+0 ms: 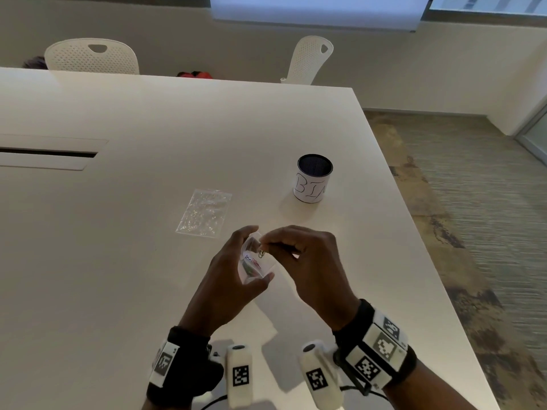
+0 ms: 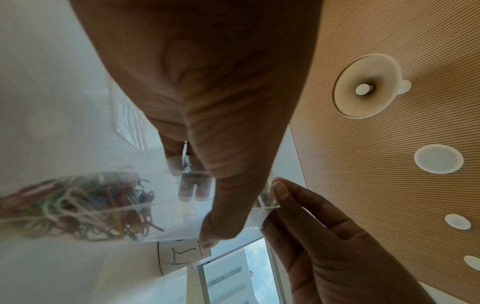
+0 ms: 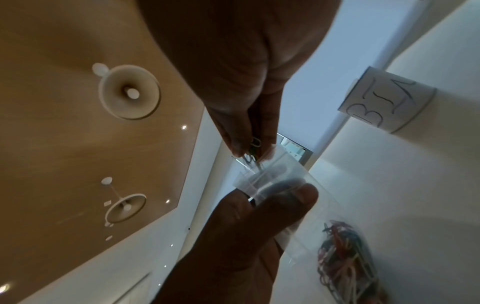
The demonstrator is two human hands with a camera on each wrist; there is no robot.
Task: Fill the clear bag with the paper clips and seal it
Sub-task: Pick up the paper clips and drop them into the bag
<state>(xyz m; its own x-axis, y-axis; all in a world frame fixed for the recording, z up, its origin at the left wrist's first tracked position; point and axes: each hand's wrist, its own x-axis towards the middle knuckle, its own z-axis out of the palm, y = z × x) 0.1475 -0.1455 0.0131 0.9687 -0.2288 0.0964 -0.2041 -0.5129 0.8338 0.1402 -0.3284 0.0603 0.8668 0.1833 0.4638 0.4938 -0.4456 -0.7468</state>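
Note:
My left hand [image 1: 257,255] grips a small clear bag [image 1: 251,270] upright above the table, thumb on the near side and fingers behind. Coloured paper clips [image 2: 78,205] lie heaped in its bottom, also seen in the right wrist view as paper clips [image 3: 342,257]. My right hand [image 1: 264,243] pinches a few paper clips [image 3: 253,146] between thumb and forefinger right at the bag's open mouth [image 3: 267,176]. In the head view those pinched clips [image 1: 261,254] hang just inside the opening. The left thumb [image 3: 298,197] presses the bag's rim.
A second clear plastic bag [image 1: 204,213] lies flat on the white table [image 1: 118,261], beyond my hands. A dark cup labelled BIN [image 1: 313,179] stands farther right. The table's right edge [image 1: 414,232] drops to carpet. Two white chairs stand at the far side.

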